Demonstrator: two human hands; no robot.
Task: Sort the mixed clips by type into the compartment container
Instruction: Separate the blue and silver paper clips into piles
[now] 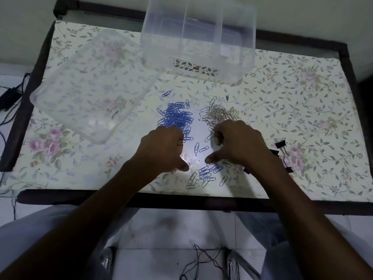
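our left hand (161,147) rests curled at the blue clip pile (176,117), our right hand (235,141) curled at the silver pile (220,116). can't tell if either grips clips. mixed clips (205,175) lie near us on the tabletop (302,110).

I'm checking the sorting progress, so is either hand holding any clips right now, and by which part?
Cannot be told. Left hand rests curled on the blue clip pile, right hand on the silver pile; fingertips are hidden.

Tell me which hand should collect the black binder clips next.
Right. The right hand is beside the black binder clips; the left hand sits across the table by the blue paper clips.
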